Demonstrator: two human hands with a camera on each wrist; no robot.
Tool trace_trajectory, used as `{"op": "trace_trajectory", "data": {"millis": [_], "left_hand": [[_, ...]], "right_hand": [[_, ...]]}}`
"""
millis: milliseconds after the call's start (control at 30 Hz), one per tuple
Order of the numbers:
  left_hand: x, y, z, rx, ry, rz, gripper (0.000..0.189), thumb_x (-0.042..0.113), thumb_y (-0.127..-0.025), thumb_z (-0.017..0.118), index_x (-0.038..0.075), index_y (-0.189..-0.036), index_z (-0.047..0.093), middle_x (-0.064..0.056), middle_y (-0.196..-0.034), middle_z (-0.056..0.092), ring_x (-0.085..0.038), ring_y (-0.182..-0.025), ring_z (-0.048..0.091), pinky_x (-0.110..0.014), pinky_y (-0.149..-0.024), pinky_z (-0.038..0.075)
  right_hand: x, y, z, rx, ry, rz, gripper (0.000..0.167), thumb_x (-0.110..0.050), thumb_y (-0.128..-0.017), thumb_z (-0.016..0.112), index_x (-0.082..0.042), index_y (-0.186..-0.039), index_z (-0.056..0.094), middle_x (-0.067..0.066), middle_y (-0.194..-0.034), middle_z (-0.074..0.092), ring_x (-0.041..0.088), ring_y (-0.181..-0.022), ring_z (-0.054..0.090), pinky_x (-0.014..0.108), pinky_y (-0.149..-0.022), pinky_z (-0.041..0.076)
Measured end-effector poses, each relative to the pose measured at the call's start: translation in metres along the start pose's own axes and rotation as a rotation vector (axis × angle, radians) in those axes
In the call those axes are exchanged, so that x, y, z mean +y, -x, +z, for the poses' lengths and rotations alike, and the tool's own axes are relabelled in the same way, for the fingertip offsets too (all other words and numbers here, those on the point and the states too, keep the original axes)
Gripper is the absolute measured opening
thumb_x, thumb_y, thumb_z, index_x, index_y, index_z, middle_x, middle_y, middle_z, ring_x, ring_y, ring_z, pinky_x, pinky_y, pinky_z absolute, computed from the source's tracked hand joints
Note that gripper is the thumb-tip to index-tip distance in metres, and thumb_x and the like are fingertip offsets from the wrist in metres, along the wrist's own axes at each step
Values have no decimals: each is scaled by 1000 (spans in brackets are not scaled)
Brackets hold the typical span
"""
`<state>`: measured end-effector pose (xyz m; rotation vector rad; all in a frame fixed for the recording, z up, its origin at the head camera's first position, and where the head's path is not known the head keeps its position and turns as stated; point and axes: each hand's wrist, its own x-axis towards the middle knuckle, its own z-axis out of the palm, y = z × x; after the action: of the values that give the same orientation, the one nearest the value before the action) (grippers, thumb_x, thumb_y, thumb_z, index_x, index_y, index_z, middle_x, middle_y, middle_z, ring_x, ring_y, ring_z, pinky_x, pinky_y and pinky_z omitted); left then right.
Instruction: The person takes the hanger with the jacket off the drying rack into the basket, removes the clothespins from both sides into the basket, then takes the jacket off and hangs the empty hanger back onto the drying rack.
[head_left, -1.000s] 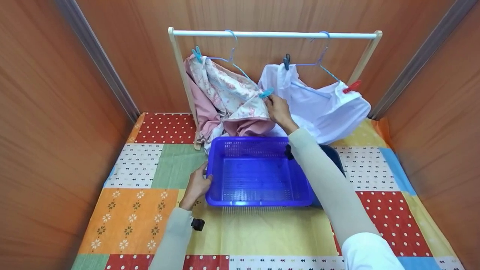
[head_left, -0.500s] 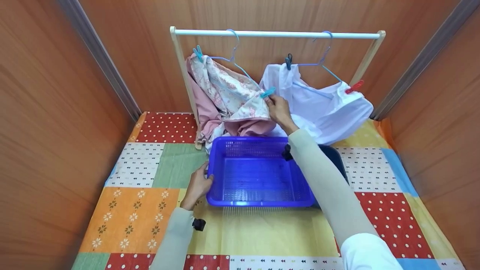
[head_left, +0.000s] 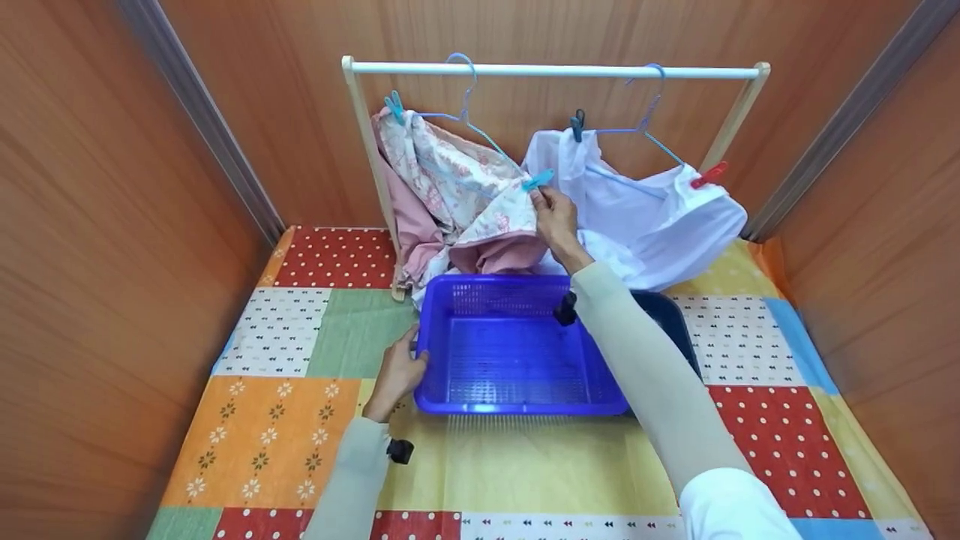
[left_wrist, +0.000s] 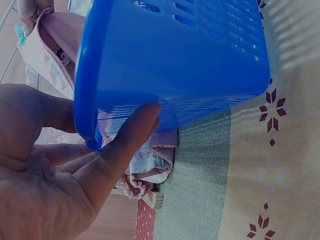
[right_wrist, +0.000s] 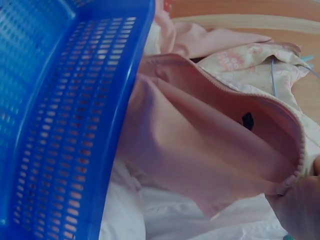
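My left hand (head_left: 397,375) grips the left rim of a blue-purple plastic basket (head_left: 517,409), its thumb along the outer wall (left_wrist: 165,55) in the left wrist view. The basket has nothing in it and tilts toward me. With my right hand (head_left: 556,217) I pinch the lower corner of a floral garment (head_left: 457,172) with a pink lining (right_wrist: 200,135), just below a teal clothespin (head_left: 538,178). That garment hangs on the left hanger (head_left: 466,94), whose hook rises a little above the rod. A second teal clothespin (head_left: 394,106) clips its other corner.
A white rod (head_left: 555,70) on wooden uprights spans the back. White cloth (head_left: 637,217) hangs at right, clipped by a black clothespin (head_left: 577,125) and a red clothespin (head_left: 709,175). A dark container (head_left: 671,322) sits partly behind the basket. Wooden panels (head_left: 97,262) enclose the patchwork cloth (head_left: 540,465).
The left hanger's hook has risen slightly over the rod, and my right hand has shifted a little with the garment's corner. My left hand keeps its grip on the basket.
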<state>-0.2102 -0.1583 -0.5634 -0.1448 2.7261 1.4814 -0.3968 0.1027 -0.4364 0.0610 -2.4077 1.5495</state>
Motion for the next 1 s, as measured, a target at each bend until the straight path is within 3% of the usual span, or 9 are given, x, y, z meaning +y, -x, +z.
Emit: {"op": "trace_trajectory", "data": {"millis": [333,533,667,833,1000], "left_hand": [[1,0,0,24,-25,31,57,5,-93,55,-5,-146,39,-29,-117,67,-39,-110,65,-52,-93,53],[0,-1,1,23,-27,31,56,4,-93,55,-6,-146,40,-31,-120,65,-41,-112,65,-53,-92,54],[0,-1,1,24,-29,31,56,5,-93,54,-5,-146,39,-31,-121,64,-41,-110,65,-52,-90,55],[0,0,1,33,-32,26,57,6,-93,55,-3,-147,40,-29,-116,67,-38,-104,68,-51,-85,57],[1,0,2,35,-31,23,57,5,-93,55,-1,-147,41,-28,-115,68,-36,-102,69,-50,-84,57]], "right_hand": [[-6,2,-1,63,-74,-18,28,-28,-102,52,-5,-104,69,-5,-73,46,15,-77,46,24,-70,36],[-6,2,-6,86,-139,-93,27,-26,-102,52,-8,-82,58,-4,-67,38,12,-66,38,25,-62,32],[-4,1,-12,84,-186,-147,30,-26,-102,51,-11,-76,51,-4,-65,35,10,-60,34,25,-60,30],[-1,2,-24,77,-197,-152,33,-29,-102,51,-5,-79,53,-4,-65,34,9,-59,32,25,-60,29],[-8,11,-40,60,-184,-169,33,-21,-103,50,6,-85,56,0,-66,36,9,-59,33,24,-59,29]]}}
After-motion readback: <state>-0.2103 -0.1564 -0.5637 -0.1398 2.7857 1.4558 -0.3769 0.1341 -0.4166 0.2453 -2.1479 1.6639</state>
